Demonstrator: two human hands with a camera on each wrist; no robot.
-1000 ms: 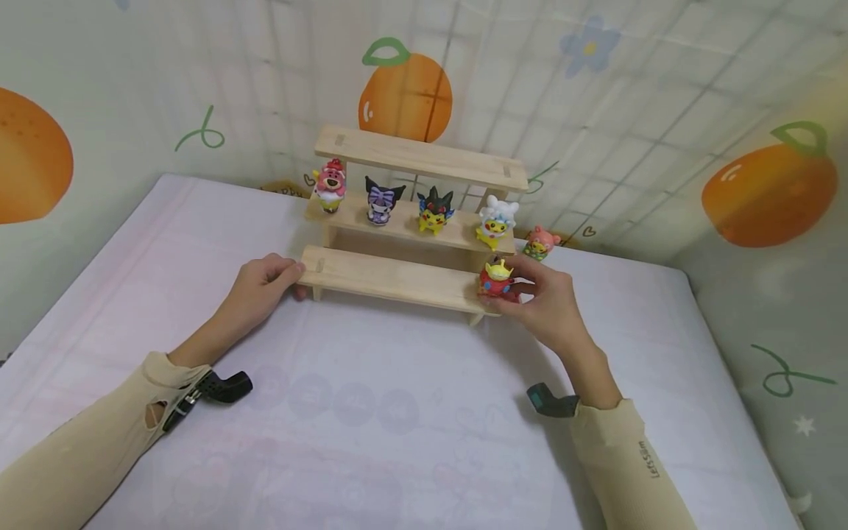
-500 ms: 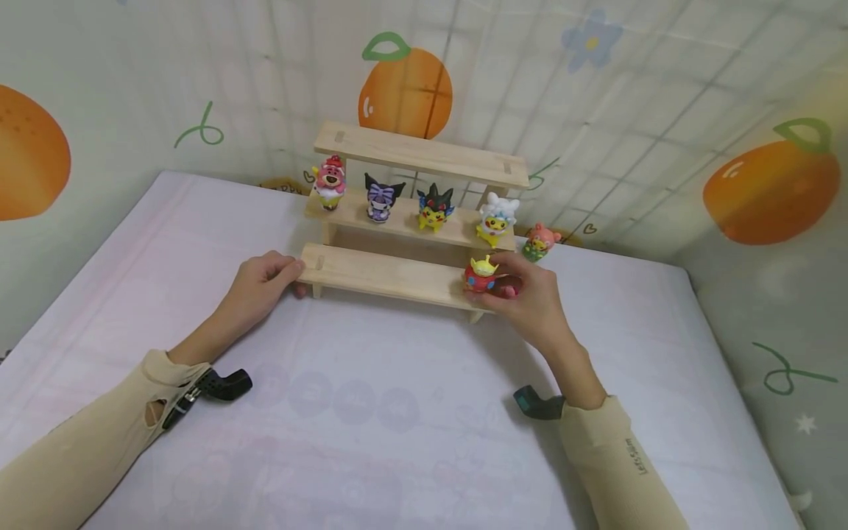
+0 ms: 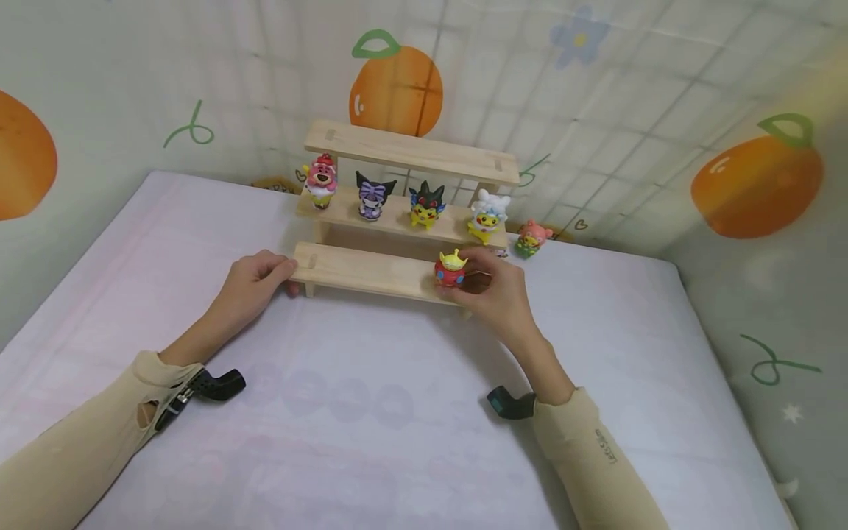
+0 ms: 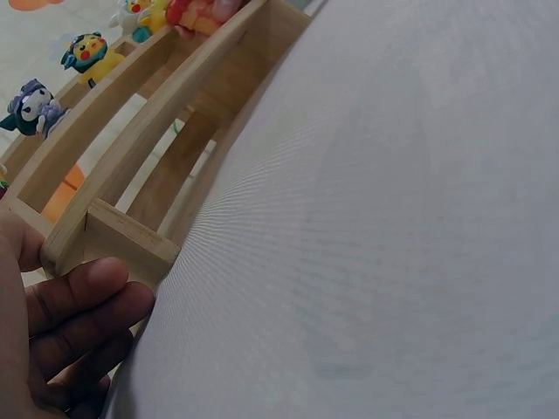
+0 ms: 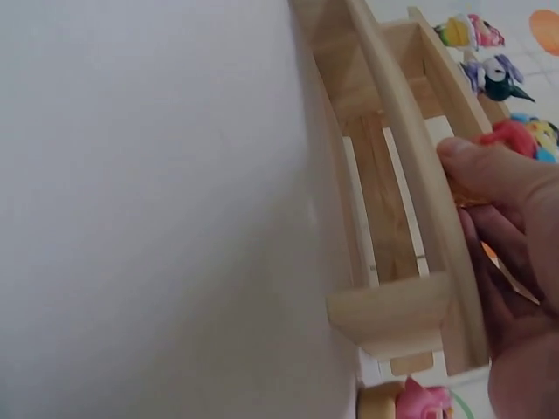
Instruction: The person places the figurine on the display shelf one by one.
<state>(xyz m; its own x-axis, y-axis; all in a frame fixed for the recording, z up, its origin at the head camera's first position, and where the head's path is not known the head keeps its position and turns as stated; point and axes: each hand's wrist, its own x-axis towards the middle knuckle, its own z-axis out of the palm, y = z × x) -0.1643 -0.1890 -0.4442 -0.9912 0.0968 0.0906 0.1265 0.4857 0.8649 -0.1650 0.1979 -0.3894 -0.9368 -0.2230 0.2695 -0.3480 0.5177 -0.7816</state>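
A three-tier wooden display stand [image 3: 371,263] stands at the back of the table. My left hand [image 3: 255,283] holds the left end of its lowest step, thumb at the edge and fingers beside the leg, as the left wrist view shows. My right hand [image 3: 497,287] pinches a small red figurine [image 3: 450,272] with a yellow alien head, over the right part of that step. Whether its base touches the wood I cannot tell. On the middle step are a pink bear figurine [image 3: 321,180], a purple-and-black one [image 3: 373,199], a black-eared yellow one [image 3: 427,206] and a white-hatted yellow one [image 3: 486,219].
A pink-hooded figurine [image 3: 532,239] stands on the table just right of the stand. The white-covered table [image 3: 371,434] reaches toward me. Behind the stand hangs a curtain [image 3: 245,81] with orange prints, close to the back edge.
My right hand has moved left along the lowest step with the red figurine, from its right end inward. My left hand stays at the stand's left end. The view has shifted slightly.
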